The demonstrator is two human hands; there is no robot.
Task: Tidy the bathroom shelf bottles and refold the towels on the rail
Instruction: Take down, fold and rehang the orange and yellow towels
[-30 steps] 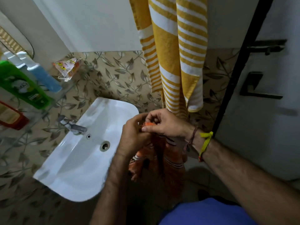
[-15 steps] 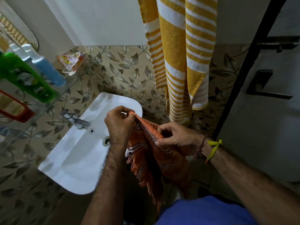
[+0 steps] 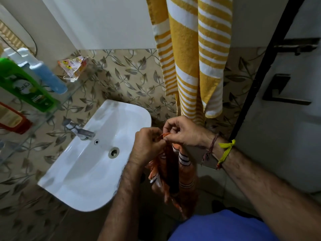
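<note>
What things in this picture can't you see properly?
- Orange towel, head view: its top edge is hidden by the left hand and right hand pinching it.
- Yellow striped towel: top cut off by the frame, so its rail is unseen.
- Green bottle and red bottle: cut off at the left edge, labels too blurred to read.

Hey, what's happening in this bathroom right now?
A person is folding an orange towel beside the sink. The left hand and right hand pinch its top edge close together, and the rest hangs down. A yellow striped towel hangs on the wall behind. The green bottle and blue bottle stand on the shelf, untouched.
</note>
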